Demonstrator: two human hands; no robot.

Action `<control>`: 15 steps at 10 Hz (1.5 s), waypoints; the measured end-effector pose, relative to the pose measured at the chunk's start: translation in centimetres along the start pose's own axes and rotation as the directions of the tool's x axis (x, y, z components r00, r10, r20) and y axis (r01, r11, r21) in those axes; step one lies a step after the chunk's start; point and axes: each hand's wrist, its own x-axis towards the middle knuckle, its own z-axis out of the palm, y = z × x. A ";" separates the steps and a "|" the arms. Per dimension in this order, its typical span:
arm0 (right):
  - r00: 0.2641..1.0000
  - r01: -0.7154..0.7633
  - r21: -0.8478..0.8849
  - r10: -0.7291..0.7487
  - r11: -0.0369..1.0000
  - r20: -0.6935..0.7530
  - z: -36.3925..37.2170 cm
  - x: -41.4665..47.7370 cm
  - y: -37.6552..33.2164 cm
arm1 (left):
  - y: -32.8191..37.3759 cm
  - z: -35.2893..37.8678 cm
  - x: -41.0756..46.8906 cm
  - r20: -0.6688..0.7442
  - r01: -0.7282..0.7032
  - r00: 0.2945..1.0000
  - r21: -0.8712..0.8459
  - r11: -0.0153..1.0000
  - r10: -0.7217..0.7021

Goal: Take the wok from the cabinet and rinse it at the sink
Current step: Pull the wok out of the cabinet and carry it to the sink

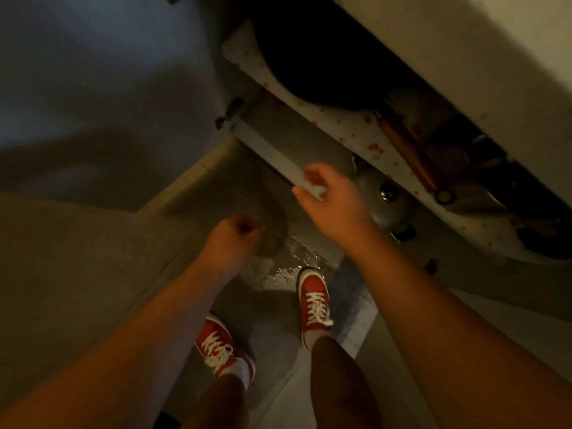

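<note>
The wok (325, 66) is a large dark round shape lying on an upper cabinet shelf lined with flowered paper (356, 131); its far side is lost in shadow. My right hand (331, 201) hovers in front of the cabinet's lower shelf edge, below the wok, with its fingers apart and nothing in it. My left hand (236, 235) is lower and to the left, curled into a fist over the floor, and I see nothing held in it. The sink is not in view.
A wooden rolling pin (408, 153) lies on the lined shelf to the right of the wok. A grey lid with a shiny knob (388, 195) sits on the lower shelf by my right hand. The open cabinet door (108, 72) stands at left. The floor (291, 264) is wet near my red shoes.
</note>
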 end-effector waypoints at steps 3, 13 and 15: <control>0.960 -0.235 -0.425 0.140 0.874 -0.243 -9.2 1.4 4.4 | 7.9 6.0 2.1 0.121 -0.153 0.981 0.024 0.988 0.149; 0.816 -0.578 0.643 0.374 0.502 0.441 -5.0 4.8 2.4 | 18.6 7.4 9.4 0.127 -0.064 0.981 -0.489 0.870 0.144; 0.859 -0.510 0.620 0.390 0.597 0.331 -3.0 3.7 2.2 | 18.2 7.7 9.1 0.072 -0.109 0.985 -0.432 0.895 0.155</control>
